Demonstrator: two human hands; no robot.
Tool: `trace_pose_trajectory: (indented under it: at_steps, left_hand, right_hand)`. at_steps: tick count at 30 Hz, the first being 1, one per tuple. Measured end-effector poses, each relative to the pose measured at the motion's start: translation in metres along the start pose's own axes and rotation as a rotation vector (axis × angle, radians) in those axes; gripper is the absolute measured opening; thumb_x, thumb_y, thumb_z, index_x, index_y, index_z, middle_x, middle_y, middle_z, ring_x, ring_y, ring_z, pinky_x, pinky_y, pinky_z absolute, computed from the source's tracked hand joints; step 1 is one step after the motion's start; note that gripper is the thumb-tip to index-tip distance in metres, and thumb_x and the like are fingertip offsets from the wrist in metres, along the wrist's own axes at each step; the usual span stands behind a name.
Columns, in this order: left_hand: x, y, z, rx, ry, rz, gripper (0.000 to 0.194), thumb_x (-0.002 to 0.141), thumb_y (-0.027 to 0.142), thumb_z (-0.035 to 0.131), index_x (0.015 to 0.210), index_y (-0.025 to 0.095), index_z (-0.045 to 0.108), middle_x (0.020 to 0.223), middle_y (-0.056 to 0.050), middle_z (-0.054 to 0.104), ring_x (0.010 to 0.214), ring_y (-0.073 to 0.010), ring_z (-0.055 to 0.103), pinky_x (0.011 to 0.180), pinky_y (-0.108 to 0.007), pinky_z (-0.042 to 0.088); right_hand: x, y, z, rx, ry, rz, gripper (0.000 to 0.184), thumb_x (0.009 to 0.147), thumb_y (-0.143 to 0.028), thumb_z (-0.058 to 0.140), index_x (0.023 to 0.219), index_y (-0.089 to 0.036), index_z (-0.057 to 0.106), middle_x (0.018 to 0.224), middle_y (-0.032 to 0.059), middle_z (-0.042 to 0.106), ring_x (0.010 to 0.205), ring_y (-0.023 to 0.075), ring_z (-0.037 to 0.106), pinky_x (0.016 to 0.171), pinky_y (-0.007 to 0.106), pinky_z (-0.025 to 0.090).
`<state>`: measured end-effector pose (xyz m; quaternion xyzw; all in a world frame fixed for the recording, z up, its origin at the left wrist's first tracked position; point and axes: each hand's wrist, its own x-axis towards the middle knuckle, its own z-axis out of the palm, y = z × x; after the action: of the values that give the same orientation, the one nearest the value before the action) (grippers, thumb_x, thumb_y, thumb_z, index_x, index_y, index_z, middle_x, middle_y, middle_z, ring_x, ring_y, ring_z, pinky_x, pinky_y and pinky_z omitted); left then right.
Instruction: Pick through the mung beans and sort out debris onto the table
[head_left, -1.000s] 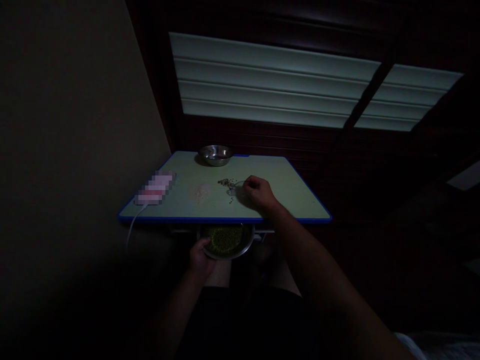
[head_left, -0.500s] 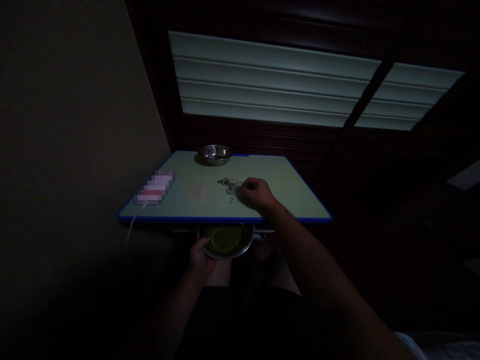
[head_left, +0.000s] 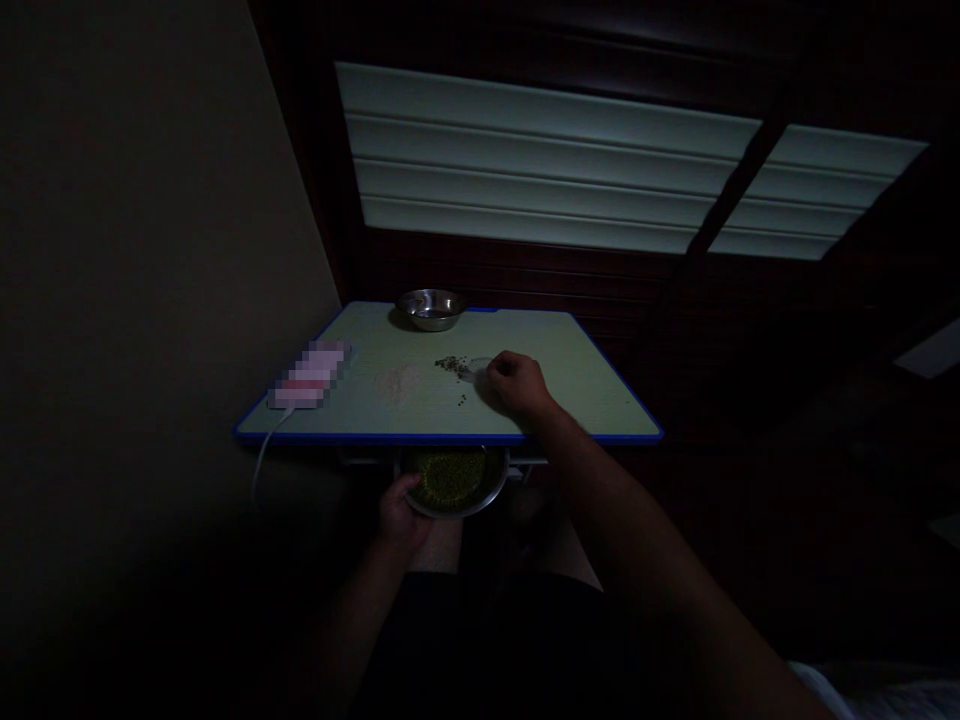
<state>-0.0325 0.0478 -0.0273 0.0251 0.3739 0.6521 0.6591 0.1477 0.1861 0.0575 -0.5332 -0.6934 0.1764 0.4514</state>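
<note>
My left hand (head_left: 403, 515) grips the left rim of a metal bowl (head_left: 491, 497), thumb over the edge, below the table's front edge. Small green grains, like mung beans (head_left: 450, 478), lie in that bowl. On the tabletop, my right hand (head_left: 516, 382) is closed, its fingers pinched on a thin clear piece, like plastic (head_left: 474, 374); its exact kind is hard to make out in the dim light. Its free end lies close to a small scatter of dark grains (head_left: 451, 365). A pale, fine-grained heap (head_left: 398, 382) is further left.
A second metal bowl (head_left: 431, 312) stands at the back of the pale table (head_left: 585, 405), which has a blue edge. At the left lies a blurred pink device (head_left: 309, 376) with a white cable (head_left: 261, 455) hanging over the edge. A wall rises on the left.
My right hand has shifted slightly, and the clear piece's end has moved a little to the right and away from me. My left hand and its bowl stay put.
</note>
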Motion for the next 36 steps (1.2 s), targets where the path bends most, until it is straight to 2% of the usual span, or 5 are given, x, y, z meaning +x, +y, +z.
trace_pose_trajectory:
  at_steps: [10,18,25,30,36]
  left_hand:
    - [-0.0011,0.0001,0.0007,-0.007,0.016,0.003,0.038,0.064,0.013,0.056,0.098,0.014,0.074,0.079,-0.008,0.076,0.086,-0.0289,0.073,0.092,-0.048,0.054]
    - [0.0002,-0.0001,0.0011,0.001,0.031,0.009,0.041,0.064,0.012,0.055,0.101,0.013,0.073,0.077,-0.008,0.076,0.082,-0.0275,0.073,0.091,-0.048,0.054]
    - [0.0029,-0.0014,-0.0018,-0.008,-0.015,0.000,0.042,0.064,0.014,0.056,0.102,0.011,0.073,0.080,-0.010,0.076,0.085,-0.0297,0.072,0.090,-0.049,0.054]
    - [0.0018,-0.0013,-0.0019,-0.011,-0.016,0.021,0.041,0.064,0.013,0.057,0.101,0.012,0.073,0.080,-0.009,0.076,0.084,-0.0284,0.072,0.089,-0.047,0.055]
    - [0.0001,-0.0008,-0.0006,-0.014,0.004,0.000,0.043,0.063,0.013,0.056,0.103,0.012,0.072,0.081,-0.009,0.077,0.086,-0.0291,0.072,0.091,-0.048,0.054]
  right_hand:
    - [-0.0003,0.0012,0.0002,0.027,-0.068,-0.082,0.013,0.075,-0.026,0.057,0.078,-0.019,0.067,0.074,0.0009,0.067,0.070,0.0139,0.057,0.072,0.027,0.044]
    - [0.0001,0.0030,0.0018,0.071,-0.066,-0.077,0.013,0.075,-0.026,0.056,0.076,-0.018,0.066,0.073,0.0007,0.065,0.070,0.0134,0.057,0.069,0.026,0.044]
    - [0.0003,0.0034,0.0022,0.049,-0.116,-0.102,0.012,0.077,-0.025,0.057,0.075,-0.017,0.065,0.071,0.0004,0.065,0.067,0.0131,0.056,0.069,0.026,0.043]
    - [0.0008,0.0026,0.0005,0.064,-0.118,-0.080,0.012,0.077,-0.025,0.058,0.076,-0.017,0.067,0.072,0.0006,0.066,0.070,0.0134,0.057,0.070,0.026,0.044]
    - [-0.0008,-0.0004,0.0000,0.130,-0.208,-0.019,0.018,0.078,-0.030,0.059,0.080,-0.016,0.070,0.074,0.0017,0.068,0.069,0.0133,0.057,0.069,0.026,0.044]
